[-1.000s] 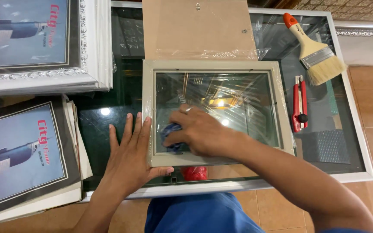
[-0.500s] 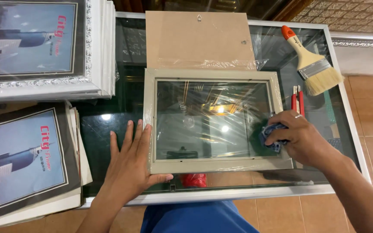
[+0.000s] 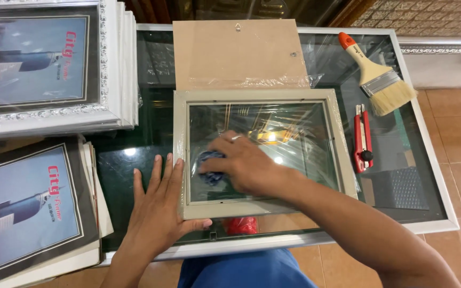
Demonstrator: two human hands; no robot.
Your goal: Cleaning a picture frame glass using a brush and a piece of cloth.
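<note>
Flanking frame [image 3: 260, 152]: paintbrush [image 3: 377, 80], cutter [image 3: 363, 138], prints [image 3: 28, 208]

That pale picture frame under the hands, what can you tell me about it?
The picture frame is a pale grey-beige rectangle, seemingly wood, lying flat on the glass table. Its glass pane reflects light and golden streaks; clear plastic wrap clings to its edges. The left hand presses flat on its lower left corner. The right hand holds a blue cloth against the pane. A brown backing board lies just beyond its far edge.
</note>
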